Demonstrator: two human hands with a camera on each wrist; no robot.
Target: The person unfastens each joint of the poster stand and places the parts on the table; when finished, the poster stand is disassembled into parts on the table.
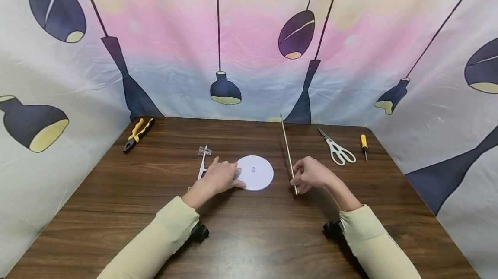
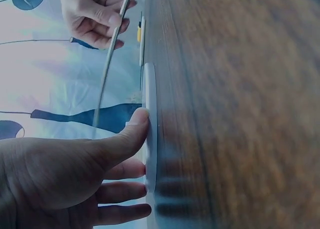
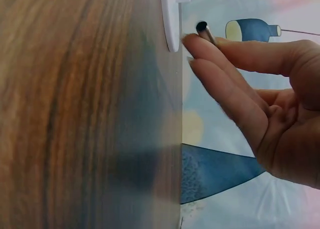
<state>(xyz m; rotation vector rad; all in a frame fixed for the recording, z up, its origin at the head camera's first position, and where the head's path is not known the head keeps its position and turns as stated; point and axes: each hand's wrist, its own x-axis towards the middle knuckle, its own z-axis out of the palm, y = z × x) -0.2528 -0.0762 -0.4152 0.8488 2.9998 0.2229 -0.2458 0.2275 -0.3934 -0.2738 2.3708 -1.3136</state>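
Observation:
A round white base (image 1: 261,175) with a small raised stub at its centre lies flat on the wooden table. My left hand (image 1: 218,177) rests at its left edge, thumb and fairly straight fingers touching the rim; the left wrist view shows the thumb (image 2: 135,129) against the base (image 2: 151,164). My right hand (image 1: 311,174) pinches a thin metal tube (image 1: 287,143) near its lower end, to the right of the base. The tube tilts up and away, and its dark, hollow end (image 3: 202,27) shows in the right wrist view.
Left of my left hand lies a white rod (image 1: 202,164) with clear plastic pieces, partly hidden by that hand. Yellow-black pliers (image 1: 138,135) lie at the back left. White-handled scissors (image 1: 336,148) and a yellow screwdriver (image 1: 364,144) lie at the back right. A printed cloth hangs behind the table.

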